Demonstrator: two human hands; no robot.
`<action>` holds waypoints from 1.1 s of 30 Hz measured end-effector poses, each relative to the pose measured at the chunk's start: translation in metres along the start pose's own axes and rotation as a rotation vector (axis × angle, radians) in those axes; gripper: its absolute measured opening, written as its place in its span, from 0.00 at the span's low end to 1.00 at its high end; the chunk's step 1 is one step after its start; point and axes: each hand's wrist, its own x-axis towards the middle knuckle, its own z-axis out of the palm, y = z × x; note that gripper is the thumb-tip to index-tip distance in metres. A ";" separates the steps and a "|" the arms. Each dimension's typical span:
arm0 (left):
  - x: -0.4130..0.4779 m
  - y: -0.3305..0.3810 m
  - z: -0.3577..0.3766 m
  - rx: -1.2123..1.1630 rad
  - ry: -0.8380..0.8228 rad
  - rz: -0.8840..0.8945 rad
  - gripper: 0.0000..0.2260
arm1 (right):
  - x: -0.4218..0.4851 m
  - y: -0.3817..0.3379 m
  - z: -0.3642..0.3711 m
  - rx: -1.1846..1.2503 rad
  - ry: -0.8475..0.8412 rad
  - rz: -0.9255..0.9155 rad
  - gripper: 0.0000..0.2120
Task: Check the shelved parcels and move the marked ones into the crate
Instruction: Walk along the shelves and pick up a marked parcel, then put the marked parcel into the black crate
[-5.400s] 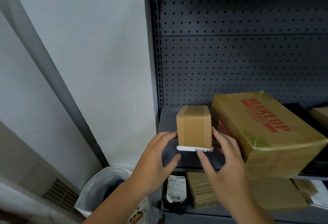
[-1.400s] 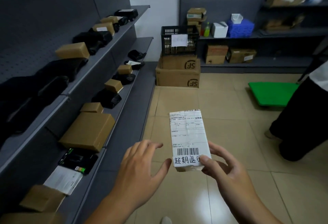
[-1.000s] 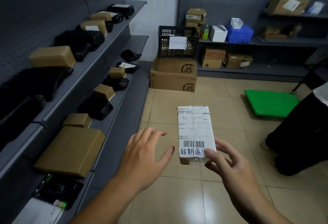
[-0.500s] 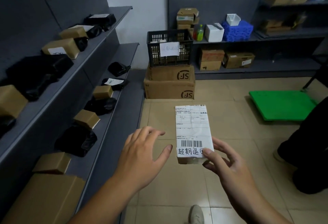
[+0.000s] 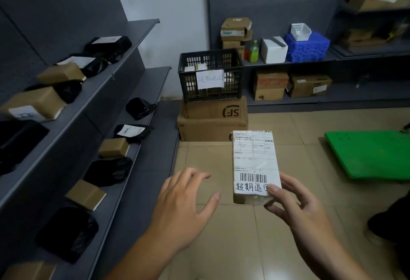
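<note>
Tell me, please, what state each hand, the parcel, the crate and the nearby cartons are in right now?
Right hand: gripping the parcel's lower corner.
Left hand: open, empty, clear of the parcel.
Parcel: held in the air, label up, handwritten mark under the barcode.
Crate: atop two cartons, open-topped, parcels inside, paper sign on its front.
Cartons: stacked, closed.
Green bottle: upright on the shelf.

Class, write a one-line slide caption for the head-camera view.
Right hand holds a labelled, hand-marked parcel, left hand open beside it, facing the black crate on stacked cartons.
</note>
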 end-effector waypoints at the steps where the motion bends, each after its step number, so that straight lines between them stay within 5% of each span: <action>1: 0.015 -0.007 0.003 -0.006 0.000 -0.009 0.23 | 0.016 -0.002 0.006 -0.008 -0.007 0.000 0.12; 17: 0.286 -0.179 0.015 -0.072 0.006 0.004 0.20 | 0.285 -0.031 0.166 -0.090 0.012 -0.006 0.12; 33: 0.536 -0.262 0.053 -0.018 -0.026 -0.044 0.20 | 0.555 -0.045 0.236 -0.029 0.008 0.085 0.11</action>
